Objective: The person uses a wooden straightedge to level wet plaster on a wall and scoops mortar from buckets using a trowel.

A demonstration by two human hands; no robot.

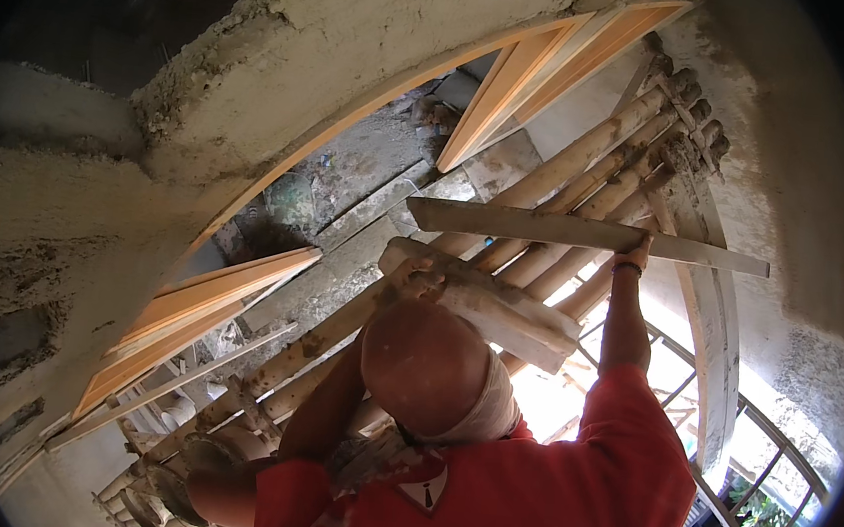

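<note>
Long board [506,223], pale and narrow, crossing the round poles [593,150] aslant above the head of a co-worker in a red shirt [532,494]. The co-worker's right hand [632,255] is raised, its fingers closed about the lower edge, presumably to steady the board; whether the poles also bear it cannot be told. A shorter plank [513,317] lies below, with the co-worker's left hand [424,282] against it; that grip is unclear. Relative to the right fingers, most of the board extends leftward, with a shorter tapering length to the right. The wearer's own hands are out of view, so their fingers' state cannot be told.
</note>
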